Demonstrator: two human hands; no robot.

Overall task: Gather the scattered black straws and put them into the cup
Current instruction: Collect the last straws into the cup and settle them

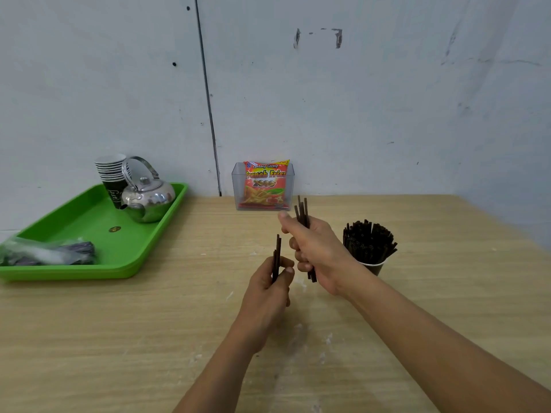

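Pretty even, soft indoor light, only faint shadows on the desk [119,338]. The kettle [149,199] catches some glare. Wide-angle lens bends the edges, and it's all slightly soft.

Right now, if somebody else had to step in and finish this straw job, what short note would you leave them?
Left hand holds a few black straws upright.
Right hand holds a bigger bundle, just left of the cup.
Done: the cup is already packed with straws; no loose ones show on the table.
Left: drop both handfuls into the cup.
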